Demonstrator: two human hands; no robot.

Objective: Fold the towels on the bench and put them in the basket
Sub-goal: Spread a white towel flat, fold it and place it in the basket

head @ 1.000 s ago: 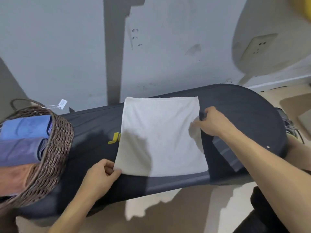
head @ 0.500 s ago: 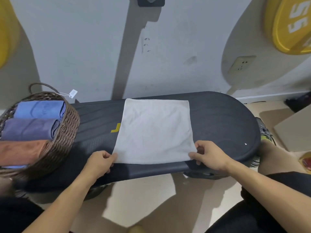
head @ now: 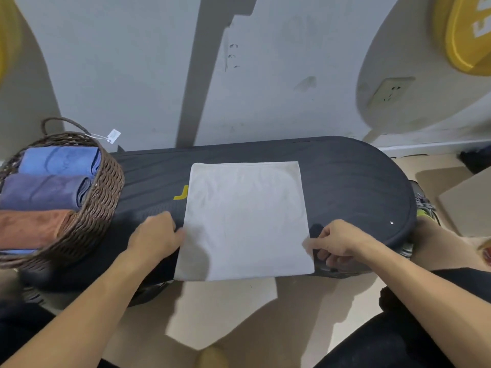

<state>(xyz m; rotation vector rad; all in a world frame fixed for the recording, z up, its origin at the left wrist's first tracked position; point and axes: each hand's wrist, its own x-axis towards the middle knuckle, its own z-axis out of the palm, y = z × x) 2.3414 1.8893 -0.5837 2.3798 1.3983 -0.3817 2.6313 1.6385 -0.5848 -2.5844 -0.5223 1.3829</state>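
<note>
A white towel [head: 247, 219] lies spread flat across the black padded bench [head: 345, 187], its near edge hanging slightly over the bench front. My left hand [head: 156, 235] pinches the towel's left edge about a third of the way up from its near end. My right hand [head: 337, 243] pinches the right edge at about the same height, fingers curled. The woven basket [head: 106, 197] stands on the bench's left end. It holds a folded blue towel [head: 58, 160], a purple towel [head: 42, 191] and an orange towel [head: 32, 228].
A grey wall runs close behind the bench, with a socket [head: 390, 91] and a yellow weight plate [head: 467, 35] at upper right. A shoe [head: 422, 205] sits by the bench's right end. My knees frame the tan floor below.
My right hand came from the far right edge to the near corner. Both hands then slid up the side edges, and the towel's near edge now hangs over the bench front.
</note>
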